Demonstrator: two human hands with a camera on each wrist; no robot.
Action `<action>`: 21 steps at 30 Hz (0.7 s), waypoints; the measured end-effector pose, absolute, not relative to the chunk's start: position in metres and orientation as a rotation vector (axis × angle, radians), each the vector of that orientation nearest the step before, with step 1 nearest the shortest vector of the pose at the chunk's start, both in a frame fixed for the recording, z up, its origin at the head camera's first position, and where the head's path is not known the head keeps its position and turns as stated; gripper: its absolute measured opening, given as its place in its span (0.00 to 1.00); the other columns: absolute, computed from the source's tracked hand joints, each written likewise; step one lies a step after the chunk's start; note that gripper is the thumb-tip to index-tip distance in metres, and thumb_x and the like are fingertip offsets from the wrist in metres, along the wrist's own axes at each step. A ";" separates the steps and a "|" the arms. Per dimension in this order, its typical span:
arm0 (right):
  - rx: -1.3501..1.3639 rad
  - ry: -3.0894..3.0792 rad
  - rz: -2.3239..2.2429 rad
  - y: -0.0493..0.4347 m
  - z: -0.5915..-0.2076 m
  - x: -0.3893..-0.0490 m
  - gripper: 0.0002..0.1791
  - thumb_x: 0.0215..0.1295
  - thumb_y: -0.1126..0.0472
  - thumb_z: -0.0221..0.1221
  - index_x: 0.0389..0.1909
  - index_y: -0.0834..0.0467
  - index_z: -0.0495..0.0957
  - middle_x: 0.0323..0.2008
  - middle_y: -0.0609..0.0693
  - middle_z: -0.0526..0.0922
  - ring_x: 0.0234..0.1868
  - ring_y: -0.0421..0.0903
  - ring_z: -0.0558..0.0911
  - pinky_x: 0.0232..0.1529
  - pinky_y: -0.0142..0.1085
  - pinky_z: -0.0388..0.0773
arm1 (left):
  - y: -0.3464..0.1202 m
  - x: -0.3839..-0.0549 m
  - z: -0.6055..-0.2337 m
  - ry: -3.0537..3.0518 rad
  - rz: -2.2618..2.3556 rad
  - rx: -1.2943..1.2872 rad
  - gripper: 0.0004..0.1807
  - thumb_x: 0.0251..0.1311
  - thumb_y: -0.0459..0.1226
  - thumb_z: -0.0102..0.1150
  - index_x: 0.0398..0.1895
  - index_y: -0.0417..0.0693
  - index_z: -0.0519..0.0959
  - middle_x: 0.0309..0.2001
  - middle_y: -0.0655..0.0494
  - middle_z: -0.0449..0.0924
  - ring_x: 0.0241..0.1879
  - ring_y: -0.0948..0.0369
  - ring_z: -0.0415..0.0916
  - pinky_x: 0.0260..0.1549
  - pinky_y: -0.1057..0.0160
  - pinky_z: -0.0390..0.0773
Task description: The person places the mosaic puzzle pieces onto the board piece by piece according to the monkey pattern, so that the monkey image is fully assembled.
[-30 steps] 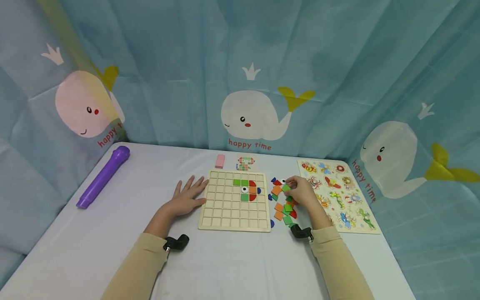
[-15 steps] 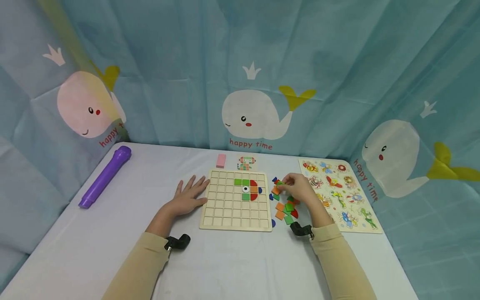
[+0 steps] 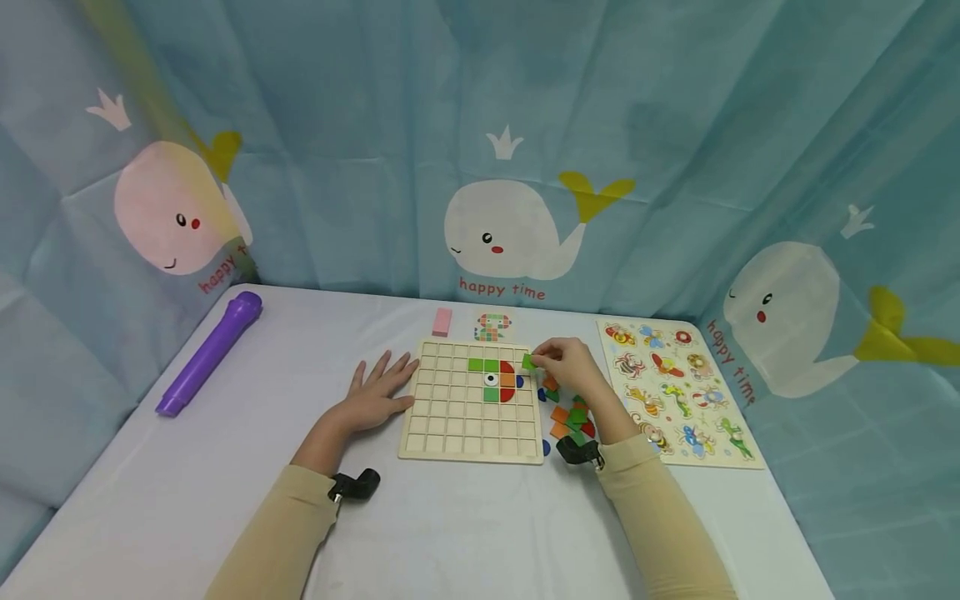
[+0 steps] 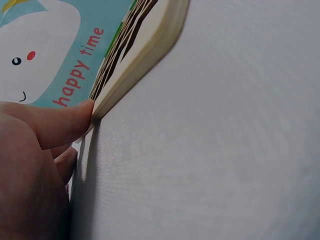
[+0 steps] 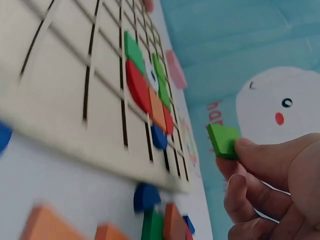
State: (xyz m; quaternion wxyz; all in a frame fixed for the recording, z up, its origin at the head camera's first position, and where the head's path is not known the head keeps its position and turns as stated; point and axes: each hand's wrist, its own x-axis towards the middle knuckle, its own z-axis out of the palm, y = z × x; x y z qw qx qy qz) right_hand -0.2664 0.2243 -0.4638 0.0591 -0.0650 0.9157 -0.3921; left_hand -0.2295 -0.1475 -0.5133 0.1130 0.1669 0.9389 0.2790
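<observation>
Looks like a curtained-off play corner, can't tell what building
Whale-print curtain round three sides of a white table, with kiddie stuff like a grid board and bug puzzle.

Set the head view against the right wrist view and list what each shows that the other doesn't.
Only the head view shows the purple microphone-shaped thing and the insect puzzle board.

Only the right wrist view shows the side edge of the held green tile and the lower fingers curled beneath it.

Both show the right hand pinching that tile, the grid board, the pink block and the whale curtain.
</observation>
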 end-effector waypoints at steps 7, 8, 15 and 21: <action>-0.240 2.742 -1.237 0.200 -0.462 -0.275 0.08 0.70 0.53 0.64 0.40 0.53 0.86 0.36 0.50 0.87 0.37 0.49 0.83 0.38 0.40 0.80 | -0.148 -0.230 -0.515 2.766 0.821 0.499 0.39 0.72 0.49 0.53 0.81 0.51 0.52 0.82 0.48 0.44 0.81 0.43 0.28 0.73 0.34 0.20; -0.246 2.741 -1.235 0.197 -0.461 -0.276 0.08 0.69 0.53 0.64 0.40 0.53 0.86 0.35 0.51 0.87 0.37 0.49 0.83 0.38 0.41 0.80 | -0.148 -0.230 -0.515 2.765 0.823 0.501 0.39 0.72 0.49 0.53 0.81 0.52 0.52 0.82 0.48 0.44 0.81 0.43 0.28 0.73 0.34 0.20; -0.311 2.712 -1.233 0.174 -0.461 -0.279 0.07 0.69 0.53 0.65 0.38 0.53 0.85 0.37 0.56 0.88 0.34 0.49 0.82 0.36 0.40 0.80 | -0.149 -0.229 -0.514 2.755 0.835 0.515 0.39 0.72 0.48 0.53 0.81 0.51 0.52 0.82 0.49 0.44 0.81 0.43 0.28 0.73 0.34 0.20; -0.302 2.722 -1.197 0.163 -0.464 -0.283 0.07 0.69 0.52 0.64 0.39 0.51 0.85 0.35 0.50 0.87 0.35 0.50 0.83 0.34 0.38 0.80 | -0.148 -0.229 -0.513 2.752 0.843 0.512 0.39 0.72 0.48 0.53 0.81 0.51 0.52 0.82 0.48 0.44 0.81 0.43 0.28 0.73 0.35 0.20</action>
